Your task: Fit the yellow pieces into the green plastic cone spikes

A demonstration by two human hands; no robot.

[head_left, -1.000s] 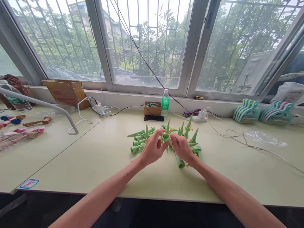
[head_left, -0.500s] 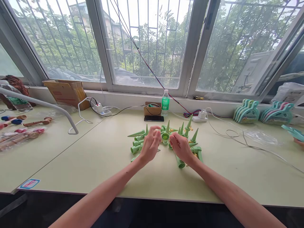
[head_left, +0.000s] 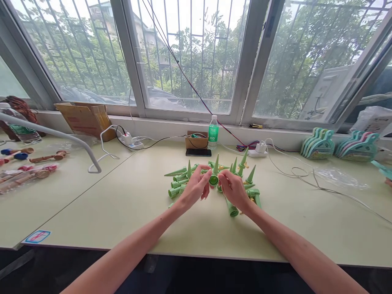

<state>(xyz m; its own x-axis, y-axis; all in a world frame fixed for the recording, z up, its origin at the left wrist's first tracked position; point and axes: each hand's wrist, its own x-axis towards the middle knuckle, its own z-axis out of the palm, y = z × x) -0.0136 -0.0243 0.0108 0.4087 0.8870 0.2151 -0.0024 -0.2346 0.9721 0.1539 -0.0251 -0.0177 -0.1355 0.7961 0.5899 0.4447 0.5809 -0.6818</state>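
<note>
Between my two hands is a green plastic watering spike [head_left: 213, 180], its round open end turned toward me. My left hand [head_left: 196, 186] is closed on its left side, thumb at the rim and some fingertips showing below. My right hand [head_left: 233, 187] is curled with its fingertips pinched close to the right rim; whatever they hold is hidden. Around both hands lie several more green spikes, among them a hollow one [head_left: 232, 209] under my right hand and a socketed piece [head_left: 174, 192] left of my left hand. Others stand point up, like the spike [head_left: 243, 162] behind, some with yellow valves.
Behind the pile are a black phone [head_left: 198, 152], a small cardboard box [head_left: 196, 142] and a water bottle [head_left: 213, 132]. White cables [head_left: 318, 185] cross the right side. Bagged wooden toys [head_left: 29, 177] lie left, beneath a metal lamp arm [head_left: 82, 145]. Another person's hand [head_left: 388, 181] shows far right.
My left hand has turned and closed in on the spike, its fingertips now showing underneath. The spike's open end sits slightly lower. My right hand has barely moved.
</note>
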